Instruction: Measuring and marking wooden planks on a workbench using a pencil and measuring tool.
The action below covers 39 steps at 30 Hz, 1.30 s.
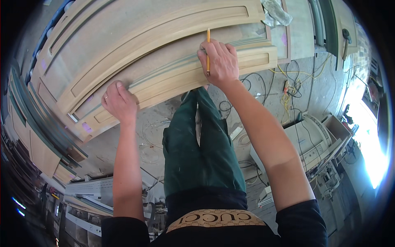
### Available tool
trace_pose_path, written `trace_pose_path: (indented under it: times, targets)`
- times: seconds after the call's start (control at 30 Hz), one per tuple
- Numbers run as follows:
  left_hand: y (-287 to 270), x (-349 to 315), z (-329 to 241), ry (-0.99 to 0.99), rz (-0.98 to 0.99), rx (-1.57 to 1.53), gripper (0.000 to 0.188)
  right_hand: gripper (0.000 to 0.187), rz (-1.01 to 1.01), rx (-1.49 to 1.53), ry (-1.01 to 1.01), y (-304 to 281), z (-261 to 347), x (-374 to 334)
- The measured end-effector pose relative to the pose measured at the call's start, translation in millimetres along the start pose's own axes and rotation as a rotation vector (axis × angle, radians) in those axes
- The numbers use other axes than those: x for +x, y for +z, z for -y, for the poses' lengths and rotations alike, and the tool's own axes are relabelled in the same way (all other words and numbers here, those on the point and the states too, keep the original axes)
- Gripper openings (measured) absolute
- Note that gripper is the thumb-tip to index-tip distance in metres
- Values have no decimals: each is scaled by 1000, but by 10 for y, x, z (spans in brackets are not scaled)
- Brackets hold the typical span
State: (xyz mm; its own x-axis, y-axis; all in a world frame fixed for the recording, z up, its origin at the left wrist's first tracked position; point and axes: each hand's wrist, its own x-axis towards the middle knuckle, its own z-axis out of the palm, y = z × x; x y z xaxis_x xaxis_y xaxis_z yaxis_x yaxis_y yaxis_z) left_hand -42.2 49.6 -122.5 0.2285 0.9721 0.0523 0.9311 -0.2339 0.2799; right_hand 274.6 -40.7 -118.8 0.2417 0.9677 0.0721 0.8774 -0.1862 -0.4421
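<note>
A large tan wooden door panel with raised mouldings lies across the top of the head view. A thin grey-green strip runs along a groove near its front edge. My left hand presses down on the strip's left part with curled fingers. My right hand rests on the panel at the strip's right part and grips a yellow pencil that points away from me.
More tan panels and green strips are stacked at the left. A white crumpled cloth lies on the far right of the panel. Yellow and black cables litter the concrete floor. A white machine stands at the right.
</note>
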Motion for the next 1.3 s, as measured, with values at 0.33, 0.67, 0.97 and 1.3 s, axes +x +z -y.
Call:
trace_pose_path:
  times: [0.33, 0.67, 0.97, 1.3]
  targets:
    - [522, -104, -1632, 37, -81, -285, 24, 19, -17, -7, -2, 45, -50, 8]
    - [731, -113, -1729, -155, -105, -126, 23, 17, -14, 33, -2, 57, -86, -11]
    - [708, -130, -1732, -193, -44, -39, 23, 28, -167, 363, -152, -321, -211, -349]
    - [773, -116, -1675, -182, -47, 45, 33, 25, 103, 507, -179, -228, -20, -743]
